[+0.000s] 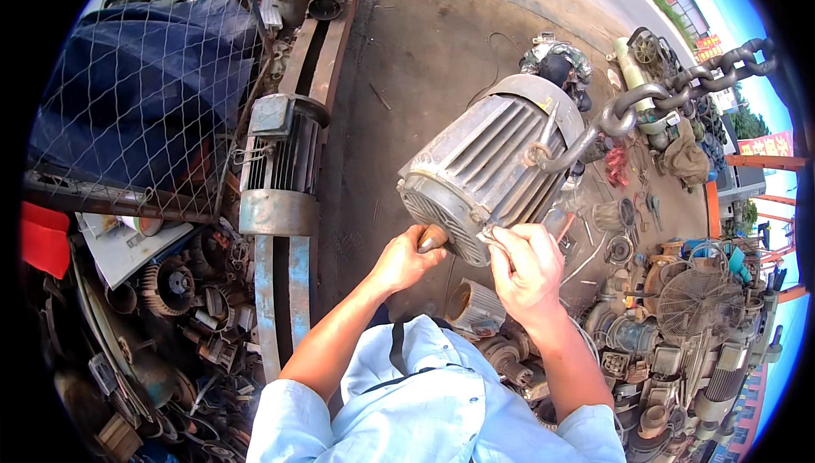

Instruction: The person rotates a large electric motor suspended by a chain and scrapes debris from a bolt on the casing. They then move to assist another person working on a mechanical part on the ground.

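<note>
A large grey finned electric motor [501, 153] hangs tilted in front of me, with a metal hook [564, 153] through the lifting eye on its side. Its near end has a slotted cover [441, 213]. At the lower left of that cover, my left hand [403, 261] is closed around a brownish rounded piece [434, 237] whose kind I cannot make out. My right hand [531, 269] pinches a small metal piece [490, 236] at the cover's right edge; the fingers partly hide it.
A heavy chain [679, 85] runs from the hook to the upper right. Another motor [280, 166] rests on steel rails [299, 293] at left. A person [556, 64] crouches beyond the hanging motor. Scrap parts heap up on both sides, with a round wire guard [700, 297] at right.
</note>
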`<state>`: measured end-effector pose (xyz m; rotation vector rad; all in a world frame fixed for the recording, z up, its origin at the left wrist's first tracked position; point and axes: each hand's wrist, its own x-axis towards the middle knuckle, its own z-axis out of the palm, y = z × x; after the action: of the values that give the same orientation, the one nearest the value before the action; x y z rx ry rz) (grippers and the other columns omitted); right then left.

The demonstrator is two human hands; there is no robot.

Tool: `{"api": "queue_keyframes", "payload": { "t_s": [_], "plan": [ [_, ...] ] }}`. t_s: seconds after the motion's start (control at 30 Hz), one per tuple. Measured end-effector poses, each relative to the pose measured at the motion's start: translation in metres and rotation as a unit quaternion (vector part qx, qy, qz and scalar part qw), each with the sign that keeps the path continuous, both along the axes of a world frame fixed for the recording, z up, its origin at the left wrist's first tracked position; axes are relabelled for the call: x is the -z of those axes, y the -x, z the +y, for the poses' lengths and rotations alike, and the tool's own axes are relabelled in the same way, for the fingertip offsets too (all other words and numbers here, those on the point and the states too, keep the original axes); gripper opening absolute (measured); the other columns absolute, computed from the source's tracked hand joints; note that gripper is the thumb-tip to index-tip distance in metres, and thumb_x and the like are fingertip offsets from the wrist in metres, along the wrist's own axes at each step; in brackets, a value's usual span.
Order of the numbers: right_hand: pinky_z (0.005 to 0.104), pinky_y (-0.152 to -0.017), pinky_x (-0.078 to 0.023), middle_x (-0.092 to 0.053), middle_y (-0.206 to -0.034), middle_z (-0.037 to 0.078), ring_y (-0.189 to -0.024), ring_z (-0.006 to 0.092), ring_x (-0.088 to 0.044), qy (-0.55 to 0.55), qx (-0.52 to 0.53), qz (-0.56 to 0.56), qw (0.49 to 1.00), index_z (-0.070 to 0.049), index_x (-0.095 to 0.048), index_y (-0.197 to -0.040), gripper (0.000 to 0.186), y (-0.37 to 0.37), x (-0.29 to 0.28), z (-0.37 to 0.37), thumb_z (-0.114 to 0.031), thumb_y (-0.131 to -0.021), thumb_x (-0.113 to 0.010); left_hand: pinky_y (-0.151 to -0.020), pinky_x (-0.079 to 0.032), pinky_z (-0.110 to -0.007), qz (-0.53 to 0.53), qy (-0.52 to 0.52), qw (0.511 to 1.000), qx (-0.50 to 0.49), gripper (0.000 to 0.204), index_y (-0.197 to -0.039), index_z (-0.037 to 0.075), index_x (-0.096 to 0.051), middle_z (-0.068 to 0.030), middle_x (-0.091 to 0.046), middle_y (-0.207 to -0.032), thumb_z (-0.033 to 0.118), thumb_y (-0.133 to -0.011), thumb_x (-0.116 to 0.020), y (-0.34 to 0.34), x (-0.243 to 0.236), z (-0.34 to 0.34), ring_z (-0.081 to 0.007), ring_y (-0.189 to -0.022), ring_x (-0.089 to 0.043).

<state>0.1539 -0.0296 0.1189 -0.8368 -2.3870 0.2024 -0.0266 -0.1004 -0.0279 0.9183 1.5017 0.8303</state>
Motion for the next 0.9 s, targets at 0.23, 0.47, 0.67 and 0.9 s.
{"api": "queue_keyframes", "payload": {
  "t_s": [0.23,0.47,0.67,0.9],
  "plan": [
    [0.0416,-0.073,-0.043,-0.058,-0.086,0.004,-0.080,0.0246,-0.058,-0.139,-0.067,-0.248,0.956,-0.008,-0.072,-0.095,0.018,0.050,0.015,0.031,-0.015,-0.080,-0.067,-0.088,-0.055,-0.049,0.070,-0.036,0.997,0.019,0.053,-0.126,-0.003,-0.054,-0.0294,-0.072,-0.105,0.033,-0.093,-0.073,-0.021,0.008,0.001,-0.0447,-0.100,-0.071],
    [0.0421,-0.073,-0.042,-0.056,-0.084,0.004,-0.081,0.0249,-0.059,-0.136,-0.132,-0.255,0.948,-0.010,-0.065,-0.082,0.007,0.086,0.034,0.040,-0.016,-0.078,-0.066,-0.082,-0.056,-0.055,0.147,-0.045,0.988,0.009,0.052,-0.128,-0.004,-0.050,-0.0291,-0.073,-0.102,0.028,-0.093,-0.070,-0.041,0.003,-0.003,-0.0478,-0.094,-0.071],
    [0.0415,-0.074,-0.042,-0.057,-0.083,0.005,-0.082,0.0251,-0.060,-0.159,-0.134,-0.297,0.932,-0.010,-0.065,-0.081,0.008,0.069,0.019,0.033,-0.017,-0.077,-0.065,-0.084,-0.055,-0.055,0.133,-0.038,0.990,-0.021,0.050,-0.125,-0.006,-0.050,-0.0295,-0.073,-0.103,0.026,-0.092,-0.070,-0.035,0.005,-0.003,-0.0462,-0.097,-0.071],
    [0.0419,-0.074,-0.042,-0.058,-0.083,0.005,-0.083,0.0250,-0.060,-0.175,-0.165,-0.300,0.923,-0.010,-0.065,-0.078,0.010,0.085,0.020,0.032,-0.019,-0.077,-0.065,-0.082,-0.055,-0.056,0.137,-0.056,0.986,-0.071,0.045,-0.120,-0.005,-0.051,-0.0296,-0.072,-0.099,0.025,-0.092,-0.070,-0.048,0.015,-0.003,-0.0473,-0.094,-0.071]
  ]
}}
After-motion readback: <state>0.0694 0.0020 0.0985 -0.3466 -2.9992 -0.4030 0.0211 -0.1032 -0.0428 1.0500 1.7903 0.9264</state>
